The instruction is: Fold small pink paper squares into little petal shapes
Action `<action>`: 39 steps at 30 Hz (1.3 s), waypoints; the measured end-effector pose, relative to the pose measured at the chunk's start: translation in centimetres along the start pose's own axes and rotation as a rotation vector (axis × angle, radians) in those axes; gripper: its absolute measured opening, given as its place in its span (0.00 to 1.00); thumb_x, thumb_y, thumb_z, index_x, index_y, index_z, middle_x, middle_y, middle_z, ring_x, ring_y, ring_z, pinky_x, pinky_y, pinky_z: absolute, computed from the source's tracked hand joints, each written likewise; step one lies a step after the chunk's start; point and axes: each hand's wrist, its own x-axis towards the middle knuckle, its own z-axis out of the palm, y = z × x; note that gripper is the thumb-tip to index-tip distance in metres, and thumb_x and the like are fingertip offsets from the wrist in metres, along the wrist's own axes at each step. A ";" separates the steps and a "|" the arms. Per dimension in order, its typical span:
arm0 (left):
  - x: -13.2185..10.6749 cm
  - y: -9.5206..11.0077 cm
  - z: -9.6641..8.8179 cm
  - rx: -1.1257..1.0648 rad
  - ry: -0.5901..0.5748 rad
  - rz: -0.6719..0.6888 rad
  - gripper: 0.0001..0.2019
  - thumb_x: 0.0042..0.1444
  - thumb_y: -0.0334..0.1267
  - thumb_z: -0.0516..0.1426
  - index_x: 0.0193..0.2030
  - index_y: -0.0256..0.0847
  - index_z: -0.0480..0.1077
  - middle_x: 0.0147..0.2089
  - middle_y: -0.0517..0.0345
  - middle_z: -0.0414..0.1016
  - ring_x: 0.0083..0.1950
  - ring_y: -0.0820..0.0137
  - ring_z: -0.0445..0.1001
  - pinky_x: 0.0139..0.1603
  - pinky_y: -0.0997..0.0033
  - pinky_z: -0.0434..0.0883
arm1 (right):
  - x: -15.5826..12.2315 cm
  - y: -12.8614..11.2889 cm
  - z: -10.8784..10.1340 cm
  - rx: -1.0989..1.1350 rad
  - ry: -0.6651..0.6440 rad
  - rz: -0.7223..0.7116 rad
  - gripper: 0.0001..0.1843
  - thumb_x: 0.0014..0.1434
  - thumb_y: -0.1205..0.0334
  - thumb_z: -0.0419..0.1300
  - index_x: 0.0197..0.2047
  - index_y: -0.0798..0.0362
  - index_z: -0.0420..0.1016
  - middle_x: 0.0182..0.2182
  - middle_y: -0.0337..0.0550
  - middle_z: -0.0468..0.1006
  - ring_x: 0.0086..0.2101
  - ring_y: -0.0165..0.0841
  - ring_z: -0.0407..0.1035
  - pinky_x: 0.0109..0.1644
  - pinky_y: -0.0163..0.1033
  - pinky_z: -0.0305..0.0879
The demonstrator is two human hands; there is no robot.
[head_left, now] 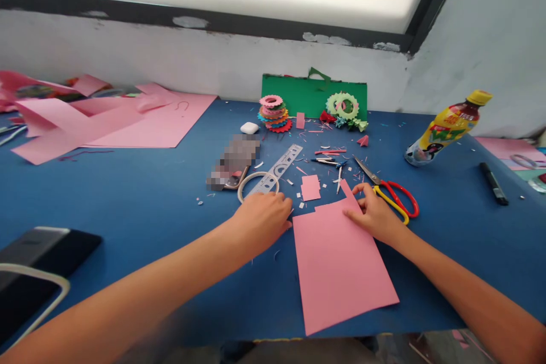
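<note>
A pink sheet of paper [341,267] with a stepped cut along its top edge lies near the table's front. My right hand [373,213] pinches it at the top right corner, where a narrow strip sticks up. Left of the sheet, my left hand [264,222] is closed with its fingers curled down; what they hold, if anything, is hidden. Just beyond it are a clear plastic ruler [284,165] and a white tape ring [241,187]. Scissors [390,190] with red and yellow handles lie open beside my right hand. A small pink piece [310,187] rests above the sheet.
Scalloped paper rings [275,114] are stacked by a green board [294,91]. A yellow-capped bottle [443,131] and a black marker [493,185] are on the right. Pink paper [145,125] covers the back left; a dark device [46,261] lies front left. Scraps litter the middle.
</note>
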 end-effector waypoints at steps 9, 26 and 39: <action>2.1 -3.0 0.5 0.019 0.120 -0.355 0.18 0.59 0.47 0.50 0.42 0.32 0.68 0.41 0.41 0.74 0.41 0.53 0.75 0.32 0.64 0.70 | 0.2 0.2 0.2 -0.066 0.128 -0.090 0.18 0.55 0.58 0.56 0.44 0.48 0.51 0.30 0.37 0.76 0.27 0.35 0.71 0.30 0.36 0.59; 2.4 -4.8 -0.8 -0.281 0.192 -0.371 0.20 0.50 0.46 0.54 0.46 0.36 0.70 0.38 0.51 0.77 0.38 0.61 0.75 0.36 0.68 0.69 | 0.3 0.7 -0.8 -0.399 0.450 -0.263 0.30 0.52 0.44 0.61 0.50 0.51 0.58 0.40 0.49 0.72 0.39 0.42 0.69 0.41 0.44 0.65; 1.6 4.0 3.6 -0.219 0.387 0.208 0.11 0.60 0.35 0.49 0.38 0.35 0.71 0.41 0.48 0.76 0.43 0.61 0.74 0.42 0.63 0.72 | 0.7 0.5 -1.7 -0.698 -0.073 -0.726 0.15 0.63 0.62 0.50 0.51 0.49 0.70 0.46 0.48 0.74 0.46 0.39 0.69 0.48 0.46 0.64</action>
